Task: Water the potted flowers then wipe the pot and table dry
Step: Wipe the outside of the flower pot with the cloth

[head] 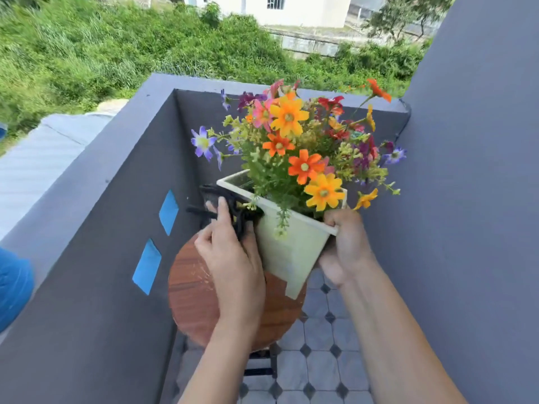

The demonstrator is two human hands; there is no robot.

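A pale green square pot (288, 255) full of orange, yellow, pink and purple flowers (300, 147) is lifted and tilted above the round wooden table (192, 298). My right hand (344, 249) grips the pot's right rim and wall. At the pot's left side, my left hand (230, 255) holds a dark cloth (227, 205), which is bunched against the wall just under the rim. The pot's base hangs over the table's right part without touching it.
Grey balcony walls close in on the left (96, 258), back and right (466, 228). Two blue tape patches (147, 266) mark the left wall. The floor (320, 368) has grey tiles with dark diamonds. A blue object (14, 287) sits at the left edge.
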